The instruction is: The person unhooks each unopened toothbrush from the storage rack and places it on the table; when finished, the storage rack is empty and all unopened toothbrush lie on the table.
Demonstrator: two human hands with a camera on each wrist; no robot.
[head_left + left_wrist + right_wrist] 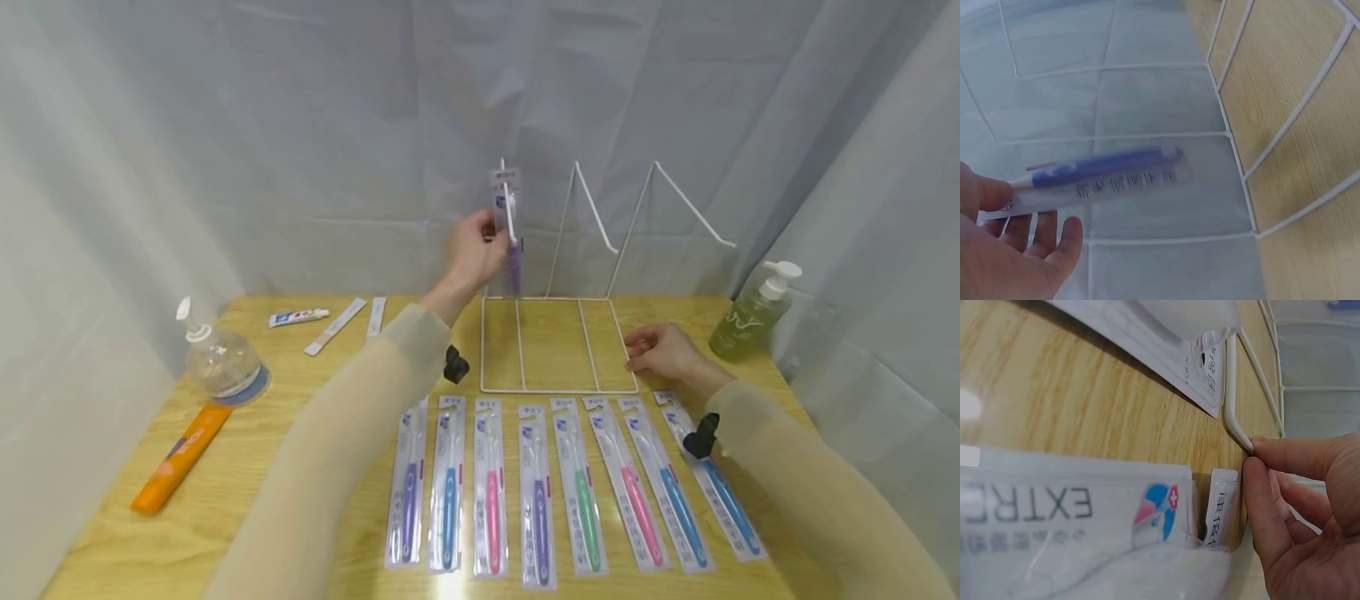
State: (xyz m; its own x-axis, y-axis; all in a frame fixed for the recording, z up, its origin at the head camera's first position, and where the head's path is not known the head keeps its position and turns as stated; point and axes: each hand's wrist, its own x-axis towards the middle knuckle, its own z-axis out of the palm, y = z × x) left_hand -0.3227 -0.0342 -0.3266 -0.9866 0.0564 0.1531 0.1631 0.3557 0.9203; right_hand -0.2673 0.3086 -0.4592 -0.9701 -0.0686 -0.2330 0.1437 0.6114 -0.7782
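My left hand point(477, 254) pinches a packaged purple toothbrush point(515, 268) between thumb and fingers, upright at the left hook of the white wire rack point(558, 392). In the left wrist view the toothbrush point(1110, 169) lies across the rack's back wires, its handle end pointing to the base. With thumb and forefinger my right hand point(666, 354) grips the rack's front right corner; the right wrist view shows the fingertips point(1257, 465) around the white wire point(1230, 394). Several packaged toothbrushes point(540, 533) in purple, blue, pink and green lie in a row before the rack.
At the right stands a green pump bottle point(750, 317). On the left are a clear pump bottle point(221, 362), an orange tube point(182, 458), a small toothpaste tube point(298, 317) and two slim white packets point(335, 327). Grey curtains point(360, 150) hang behind the table.
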